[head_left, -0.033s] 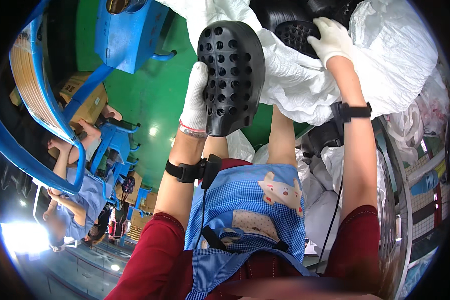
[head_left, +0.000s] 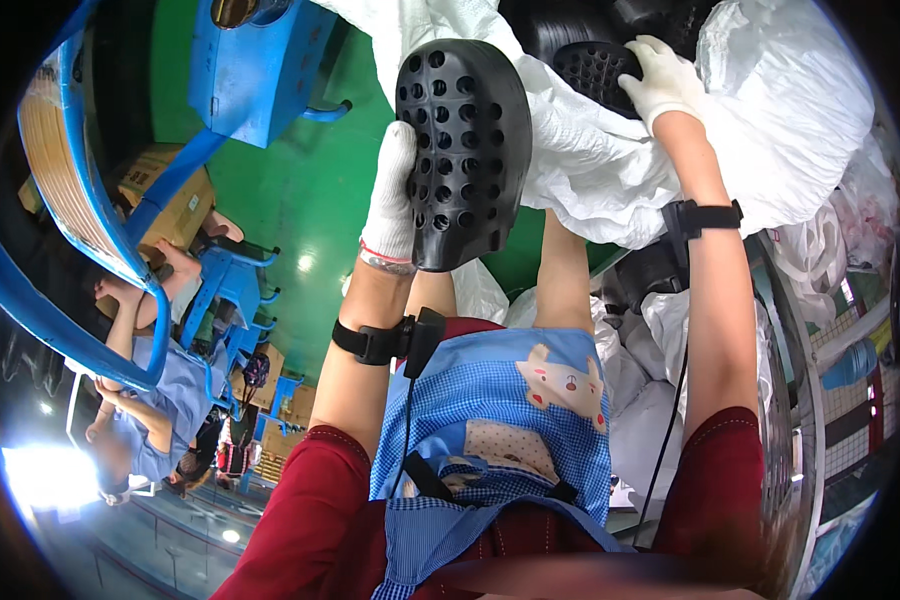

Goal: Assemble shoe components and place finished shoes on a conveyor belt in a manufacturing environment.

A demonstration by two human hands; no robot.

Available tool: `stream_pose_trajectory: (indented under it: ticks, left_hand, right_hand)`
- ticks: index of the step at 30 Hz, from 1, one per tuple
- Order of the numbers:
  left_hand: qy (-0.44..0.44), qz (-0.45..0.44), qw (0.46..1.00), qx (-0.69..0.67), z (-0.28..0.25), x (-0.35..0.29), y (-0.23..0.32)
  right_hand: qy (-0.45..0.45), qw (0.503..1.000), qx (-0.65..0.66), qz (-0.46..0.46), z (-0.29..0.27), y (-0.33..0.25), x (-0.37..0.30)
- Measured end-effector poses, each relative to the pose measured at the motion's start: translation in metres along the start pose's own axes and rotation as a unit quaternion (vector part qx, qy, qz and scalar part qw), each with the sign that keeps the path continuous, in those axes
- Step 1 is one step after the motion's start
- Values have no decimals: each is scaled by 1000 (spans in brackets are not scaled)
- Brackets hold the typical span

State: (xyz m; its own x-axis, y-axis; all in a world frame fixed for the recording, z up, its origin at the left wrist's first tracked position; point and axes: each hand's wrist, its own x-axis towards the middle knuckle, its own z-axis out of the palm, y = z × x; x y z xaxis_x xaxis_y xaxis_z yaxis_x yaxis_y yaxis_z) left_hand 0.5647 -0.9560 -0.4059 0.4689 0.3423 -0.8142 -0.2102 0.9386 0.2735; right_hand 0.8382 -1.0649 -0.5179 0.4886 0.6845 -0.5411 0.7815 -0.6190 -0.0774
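Note:
My left hand [head_left: 390,195], in a white knit glove, grips a long black molded piece [head_left: 470,140] by its left side. Rows of round holes cover the face turned to me, and the piece stands upright, rounded end up. My right hand [head_left: 668,82], gloved too, is at the mouth of a white woven sack [head_left: 595,165]. Its thumb and fingers close around the right edge of another black holed piece [head_left: 592,72]. More black molded pieces [head_left: 550,25] lie behind it in the sack, partly hidden by the sack's folds.
A blue metal machine stand [head_left: 260,75] and a blue-framed rack [head_left: 80,170] stand at left. A person in blue [head_left: 175,400] sits beyond, near a cardboard box [head_left: 170,195]. White bags [head_left: 640,400] lie at my right, beside a wire mesh rack [head_left: 850,420].

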Motion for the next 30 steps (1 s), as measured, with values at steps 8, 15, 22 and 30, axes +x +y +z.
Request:
stream_pose_trajectory:
  ticks: [8, 15, 22, 30]
  left_hand:
    - [-19, -27, 999, 16, -8, 1, 0]
    - [-23, -9, 1000, 10, 5, 1, 5]
    - [-42, 21, 999, 9, 18, -15, 18]
    - [-94, 57, 993, -35, 70, -64, 55]
  right_hand:
    - [114, 984, 111, -76, 15, 46, -23]
    - [262, 941, 175, 125, -21, 64, -37]
    - [173, 689, 692, 124, -76, 44, -31]
    - [44, 558, 828, 34, -135, 37, -47]
